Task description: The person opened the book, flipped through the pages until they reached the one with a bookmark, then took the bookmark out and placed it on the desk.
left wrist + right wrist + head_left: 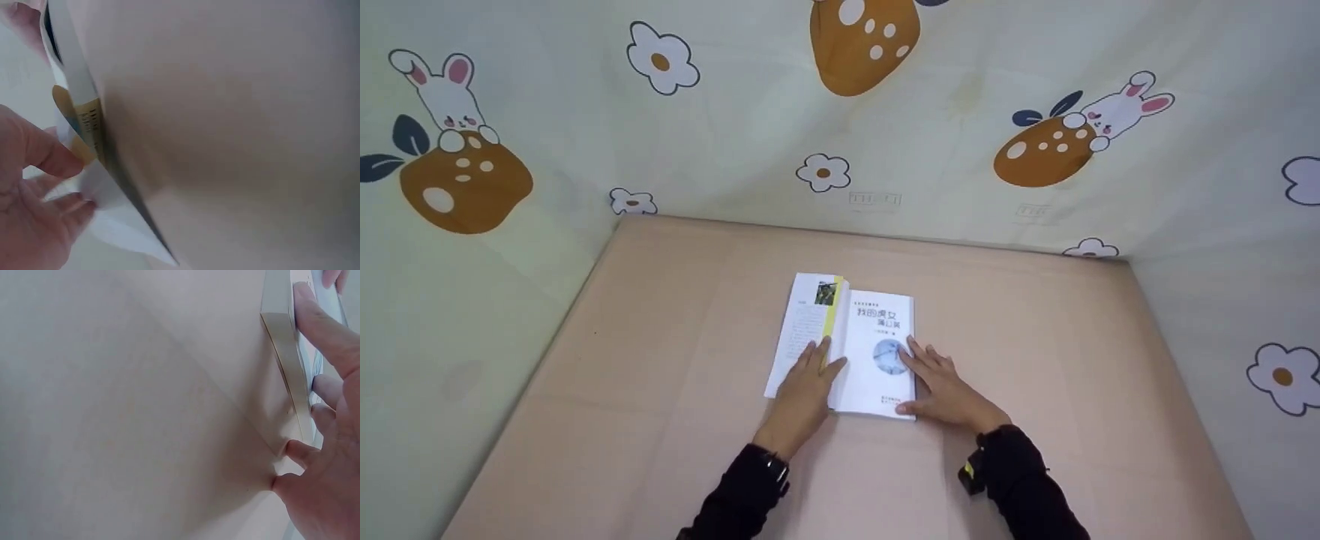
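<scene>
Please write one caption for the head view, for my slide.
Left hand and right hand resting on an open book on a table.

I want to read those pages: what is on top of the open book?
The left hand lies over the left flap, toward its bottom; the right hand rests on the right page along its outer edge. Any print beneath the hands is covered.

Before me stretches a pinkish-beige tabletop (1080,375) with faint creases. Directly on it, near the middle, I see a book (858,367) lying open, white title page (877,386) to the right, flap (804,326) with a small photo (826,292) to the left.
</scene>
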`<state>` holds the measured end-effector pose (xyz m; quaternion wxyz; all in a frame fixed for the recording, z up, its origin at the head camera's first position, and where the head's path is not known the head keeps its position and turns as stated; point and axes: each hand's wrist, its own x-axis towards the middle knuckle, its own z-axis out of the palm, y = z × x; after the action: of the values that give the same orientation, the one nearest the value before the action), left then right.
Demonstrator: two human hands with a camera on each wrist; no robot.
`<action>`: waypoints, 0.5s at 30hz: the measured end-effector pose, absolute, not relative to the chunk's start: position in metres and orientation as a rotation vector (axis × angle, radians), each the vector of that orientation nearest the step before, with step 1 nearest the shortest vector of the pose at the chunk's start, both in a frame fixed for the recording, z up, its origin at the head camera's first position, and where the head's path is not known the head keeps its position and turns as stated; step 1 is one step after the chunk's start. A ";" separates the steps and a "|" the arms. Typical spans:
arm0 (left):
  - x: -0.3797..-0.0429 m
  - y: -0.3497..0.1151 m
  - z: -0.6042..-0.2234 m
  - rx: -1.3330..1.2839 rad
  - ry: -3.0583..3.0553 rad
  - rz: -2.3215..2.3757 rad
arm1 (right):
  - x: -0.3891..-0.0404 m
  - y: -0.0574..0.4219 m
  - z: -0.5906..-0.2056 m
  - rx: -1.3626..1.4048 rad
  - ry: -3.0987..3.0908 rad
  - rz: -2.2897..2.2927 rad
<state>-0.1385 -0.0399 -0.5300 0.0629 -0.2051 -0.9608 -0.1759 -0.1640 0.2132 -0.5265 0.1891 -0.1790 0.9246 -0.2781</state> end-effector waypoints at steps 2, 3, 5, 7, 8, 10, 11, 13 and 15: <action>-0.138 -0.038 -0.529 -0.600 -2.917 -0.518 | -0.164 0.213 -0.526 -0.503 2.593 -0.781; -0.138 -0.037 -0.529 -0.594 -2.937 -0.517 | -0.164 0.213 -0.526 -0.505 2.589 -0.779; -0.139 -0.036 -0.528 -0.593 -2.991 -0.510 | -0.165 0.213 -0.524 -0.507 2.582 -0.772; -0.139 -0.035 -0.527 -0.591 -3.056 -0.522 | -0.166 0.213 -0.522 -0.512 2.573 -0.757; -0.140 -0.035 -0.527 -0.590 -3.091 -0.531 | -0.167 0.213 -0.521 -0.527 2.572 -0.750; -0.140 -0.035 -0.527 -0.584 -3.144 -0.545 | -0.168 0.213 -0.519 -0.563 2.571 -0.734; -0.141 -0.035 -0.526 -0.579 -3.162 -0.553 | -0.168 0.214 -0.518 -0.586 2.577 -0.722; -0.141 -0.035 -0.525 -0.578 -3.188 -0.559 | -0.168 0.214 -0.516 -0.623 2.590 -0.692; -0.142 -0.034 -0.524 -0.578 -3.199 -0.560 | -0.168 0.214 -0.515 -0.651 2.608 -0.660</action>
<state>-0.1417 -0.0339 -0.5239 -0.0786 -0.1747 -0.9668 -0.1693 -0.1685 0.2142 -0.5146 0.1856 -0.2311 0.9259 -0.2344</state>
